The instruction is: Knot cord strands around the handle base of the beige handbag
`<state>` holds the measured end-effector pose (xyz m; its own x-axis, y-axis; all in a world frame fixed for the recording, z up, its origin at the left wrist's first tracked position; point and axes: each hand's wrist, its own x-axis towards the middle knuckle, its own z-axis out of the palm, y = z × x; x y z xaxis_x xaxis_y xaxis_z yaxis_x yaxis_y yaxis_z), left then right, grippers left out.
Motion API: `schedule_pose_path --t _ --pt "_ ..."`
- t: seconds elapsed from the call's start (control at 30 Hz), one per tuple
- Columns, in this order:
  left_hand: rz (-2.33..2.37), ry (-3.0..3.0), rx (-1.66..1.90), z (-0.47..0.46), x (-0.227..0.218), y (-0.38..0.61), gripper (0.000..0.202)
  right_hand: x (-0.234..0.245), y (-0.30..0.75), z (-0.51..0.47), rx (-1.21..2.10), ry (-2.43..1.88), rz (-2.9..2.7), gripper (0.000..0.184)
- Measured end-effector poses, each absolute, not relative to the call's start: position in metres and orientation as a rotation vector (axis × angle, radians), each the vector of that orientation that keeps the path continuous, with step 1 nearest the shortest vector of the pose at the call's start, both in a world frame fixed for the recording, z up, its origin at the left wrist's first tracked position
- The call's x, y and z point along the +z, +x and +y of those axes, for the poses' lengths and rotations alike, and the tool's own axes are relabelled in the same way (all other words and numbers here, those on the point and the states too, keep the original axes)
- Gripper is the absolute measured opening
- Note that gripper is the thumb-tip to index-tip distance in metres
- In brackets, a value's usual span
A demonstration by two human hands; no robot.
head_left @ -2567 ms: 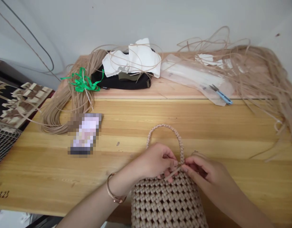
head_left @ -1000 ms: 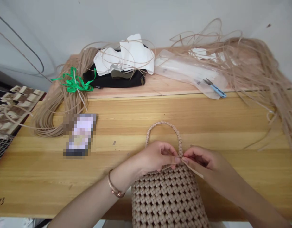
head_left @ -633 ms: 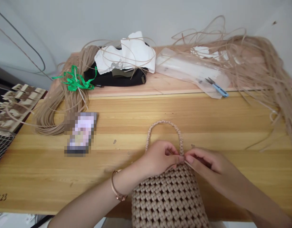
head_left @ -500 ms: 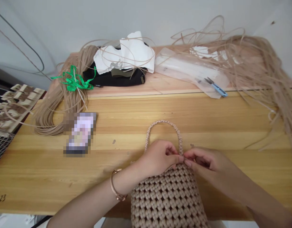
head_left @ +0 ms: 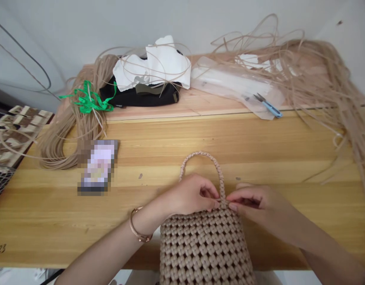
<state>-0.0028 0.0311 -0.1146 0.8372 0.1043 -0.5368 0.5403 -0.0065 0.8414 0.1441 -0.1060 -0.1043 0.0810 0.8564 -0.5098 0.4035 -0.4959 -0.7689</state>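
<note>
Woven cord bag [head_left: 204,245] stands upright at the near edge of the wooden table [head_left: 182,134], braided handle [head_left: 200,155] arching up. Left hand [head_left: 188,194] and right hand [head_left: 259,202] both grip narrow at the handle's base, fingertips nearly meeting; any strand between them is hidden. Blue-handled thread snips [head_left: 268,109] lie well beyond the bag; pixelated phone [head_left: 96,166] lies left of it.

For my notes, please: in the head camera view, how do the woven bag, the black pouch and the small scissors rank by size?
Largest to smallest as they look:
1. woven cord bag
2. black pouch
3. small blue-handled scissors

The bag is nearest the camera, so nearness may add to its lead.
</note>
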Motion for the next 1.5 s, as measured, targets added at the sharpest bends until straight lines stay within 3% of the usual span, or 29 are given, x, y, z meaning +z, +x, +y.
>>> schedule_pose_path --t 0.3,0.77,1.13,1.33,1.5 --pt "0.391 1.783 -0.279 0.034 -0.118 -0.003 0.016 -0.112 0.157 -0.098 1.410 -1.843 -1.385 0.023" --pt "0.419 1.831 -0.292 0.034 -0.122 -0.004 0.019 -0.125 0.165 -0.096 1.740 -1.652 -1.141 0.026" --pt "0.335 2.159 -0.209 0.033 -0.106 -0.018 0.021 -0.124 0.168 -0.097 1.618 -1.634 -1.237 0.026" --pt "1.005 1.906 0.098 0.048 -0.109 -0.043 0.030 -0.123 0.169 -0.112 1.513 -1.638 -1.205 0.026" --pt "0.815 1.598 -0.043 0.052 -0.120 -0.039 0.034 -0.112 0.162 -0.115 1.371 -1.667 -1.289 0.026"
